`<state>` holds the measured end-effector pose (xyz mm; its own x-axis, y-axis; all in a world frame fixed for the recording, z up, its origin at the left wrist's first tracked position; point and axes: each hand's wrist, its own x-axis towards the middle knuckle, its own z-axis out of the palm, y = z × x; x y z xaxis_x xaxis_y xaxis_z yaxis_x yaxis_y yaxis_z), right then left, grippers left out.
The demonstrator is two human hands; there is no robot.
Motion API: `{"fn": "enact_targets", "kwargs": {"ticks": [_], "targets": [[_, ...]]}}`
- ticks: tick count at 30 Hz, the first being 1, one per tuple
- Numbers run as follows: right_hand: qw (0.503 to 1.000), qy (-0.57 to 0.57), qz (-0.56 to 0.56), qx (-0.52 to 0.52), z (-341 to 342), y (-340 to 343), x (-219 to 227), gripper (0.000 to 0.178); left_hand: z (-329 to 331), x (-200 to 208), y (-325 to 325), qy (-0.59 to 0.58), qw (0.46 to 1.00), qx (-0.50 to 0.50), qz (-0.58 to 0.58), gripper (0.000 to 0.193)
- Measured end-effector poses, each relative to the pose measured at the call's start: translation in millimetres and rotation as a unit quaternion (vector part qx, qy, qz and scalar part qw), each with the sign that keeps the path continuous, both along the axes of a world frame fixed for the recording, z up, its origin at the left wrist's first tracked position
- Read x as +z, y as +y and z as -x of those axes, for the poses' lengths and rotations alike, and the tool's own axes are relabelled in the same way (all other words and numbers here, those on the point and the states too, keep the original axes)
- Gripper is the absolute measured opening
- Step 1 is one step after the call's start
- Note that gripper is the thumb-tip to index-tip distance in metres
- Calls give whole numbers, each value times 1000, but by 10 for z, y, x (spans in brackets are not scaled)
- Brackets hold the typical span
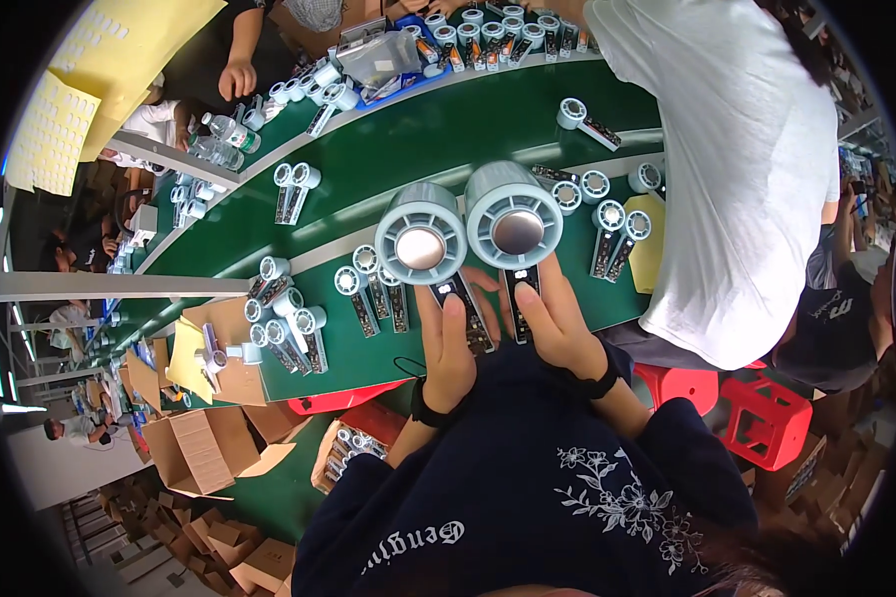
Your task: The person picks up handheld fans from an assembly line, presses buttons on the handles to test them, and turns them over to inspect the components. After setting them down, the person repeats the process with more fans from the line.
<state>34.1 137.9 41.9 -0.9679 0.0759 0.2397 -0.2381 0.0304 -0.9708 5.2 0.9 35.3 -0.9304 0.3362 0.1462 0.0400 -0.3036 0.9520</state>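
My left hand [450, 348] is closed round the handle of a pale blue-grey handheld fan [421, 204]. A matching handheld fan [513, 184] is in my right hand [567, 333], its thumb pressed on the dark handle. Both fans are raised side by side, with their ribbed round heads and silvery centre discs facing me. Dark circuit board shows along the handles, partly covered by my fingers. On the green table just left of my hands lie several similar fans [366, 261]. More fans [622, 224] rest to the right.
A green conveyor belt [408, 139] runs beyond the table, carrying scattered fans. At right, a person in a white shirt [732, 179] sits close by. Open cardboard boxes [184, 453] stand lower left, with red stools [767, 423] lower right. A metal bar [119, 287] crosses at left.
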Motion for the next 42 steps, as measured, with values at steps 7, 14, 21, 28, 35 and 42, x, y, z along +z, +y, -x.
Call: {"fn": "enact_targets", "kwargs": {"ticks": [7, 14, 21, 28, 35, 42], "targets": [[997, -17, 71, -15, 23, 21, -113, 44, -20, 55, 126, -15, 999, 29, 4, 40], [995, -46, 70, -50, -2, 150, -126, 41, 33, -48, 186, -32, 999, -43, 6, 49], [981, -88, 121, -121, -23, 270, -338, 37, 167, -312, 386, -100, 987, -122, -17, 49], [909, -374, 165, -83, -78, 874, -1309, 36, 391, -1476, 702, -284, 920, -256, 81, 41], [905, -377, 34, -196, -268, 951, -2333, 32, 313, -2138, 1126, -213, 903, -319, 196, 37], [847, -448, -238, -159, -311, 1030, -2001, 34, 362, -2239, 1178, -318, 824, -368, 292, 38]]}}
